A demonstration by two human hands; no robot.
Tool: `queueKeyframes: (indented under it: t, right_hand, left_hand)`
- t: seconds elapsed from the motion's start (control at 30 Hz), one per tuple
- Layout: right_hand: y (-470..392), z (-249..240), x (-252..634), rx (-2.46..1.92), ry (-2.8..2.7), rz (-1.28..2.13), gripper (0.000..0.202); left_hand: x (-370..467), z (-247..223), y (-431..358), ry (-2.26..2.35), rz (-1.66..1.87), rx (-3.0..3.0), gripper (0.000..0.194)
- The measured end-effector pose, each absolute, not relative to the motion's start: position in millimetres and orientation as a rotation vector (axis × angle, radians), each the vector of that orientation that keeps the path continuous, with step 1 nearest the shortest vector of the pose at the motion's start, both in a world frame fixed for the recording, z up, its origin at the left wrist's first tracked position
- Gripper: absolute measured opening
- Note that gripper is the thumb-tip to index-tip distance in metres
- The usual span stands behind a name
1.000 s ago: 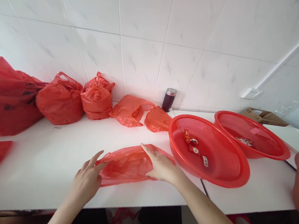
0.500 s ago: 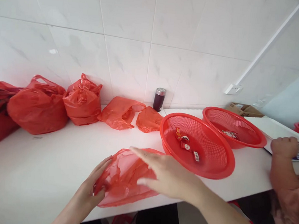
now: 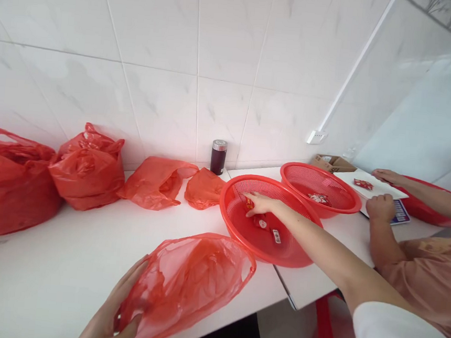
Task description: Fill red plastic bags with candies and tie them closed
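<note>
Head view: red bag [image 3: 191,292] clamped in left fingers [image 3: 131,279], wrapped packets [image 3: 262,223] just beside spread right fingers [image 3: 255,197].

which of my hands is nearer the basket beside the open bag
Your right hand: it reaches into the basket, while your left hand is outside, farther left, holding the open bag.

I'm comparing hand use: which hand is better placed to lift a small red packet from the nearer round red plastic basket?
Probably the right hand: it is inside the nearer basket, beside the red packets. The left hand is against the open translucent red plastic bag, outside the basket.
</note>
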State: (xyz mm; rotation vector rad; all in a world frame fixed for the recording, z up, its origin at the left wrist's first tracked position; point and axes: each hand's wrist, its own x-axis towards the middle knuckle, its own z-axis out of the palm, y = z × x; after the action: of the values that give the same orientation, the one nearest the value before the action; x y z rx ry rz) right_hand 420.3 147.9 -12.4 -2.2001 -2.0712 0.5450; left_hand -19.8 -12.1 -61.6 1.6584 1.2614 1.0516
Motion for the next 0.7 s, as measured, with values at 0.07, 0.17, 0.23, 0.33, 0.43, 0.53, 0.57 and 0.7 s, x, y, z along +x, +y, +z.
queueKeyframes:
  t: [0.07,0.17,0.23,0.33,0.43,0.53,0.57,0.7]
  right_hand:
    - [156,-18,416,-2.183,-2.130,0.586,0.082]
    - [162,-20,414,-2.180,-2.180,0.637,0.058]
    - [161,-18,416,-2.187,-2.175,0.658,0.051]
    - [155,-7,420,-2.180,-2.135,0.672,0.044]
    - [150,10,423,-2.131,-2.093,0.669,0.035]
    - [146,30,421,-2.051,-2.077,0.702,0.028]
    - [144,39,417,-2.027,-2.075,0.713,0.026]
    - [114,76,372,-1.690,-2.112,0.917,0.025]
  left_hand:
    - [-19,-64,-13,1.257,1.051,1.672,0.057]
    - [-18,-66,-13,1.263,1.055,1.677,0.058]
    - [-18,-68,-12,1.274,1.057,1.677,0.057]
    - [-20,-69,-10,1.263,1.053,1.671,0.056]
    - [-22,-70,-7,1.243,0.981,1.686,0.061]
    - [-20,-70,-7,1.240,0.957,1.676,0.064]
    - [-19,-69,-7,1.232,0.980,1.664,0.062]
    - [-10,-64,-9,1.211,1.012,1.612,0.061]
